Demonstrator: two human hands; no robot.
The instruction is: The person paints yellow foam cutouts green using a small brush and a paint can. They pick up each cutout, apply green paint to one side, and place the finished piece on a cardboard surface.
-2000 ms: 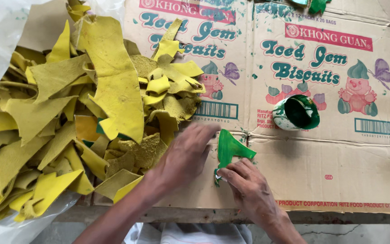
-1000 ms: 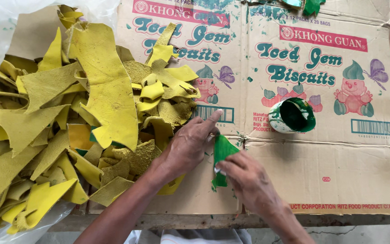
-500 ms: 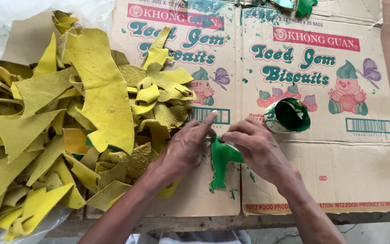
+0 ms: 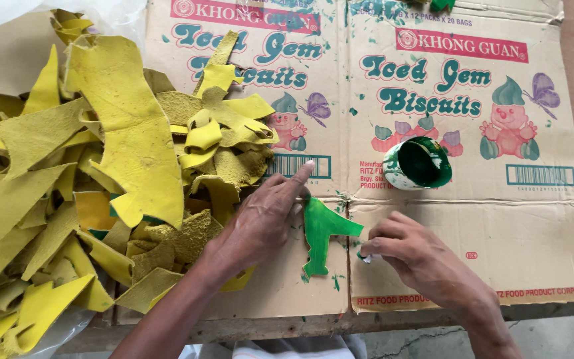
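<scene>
Hands (image 4: 260, 223) beside green-painted scrap (image 4: 321, 233)

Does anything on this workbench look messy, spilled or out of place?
Yes. Green paint spatters dot the flattened cardboard sheet, thickest around the green-painted leather scrap under the left hand. The paint-coated cup lies tipped on its side. The yellow leather offcuts are heaped loosely, some overhanging the table edge.
</scene>
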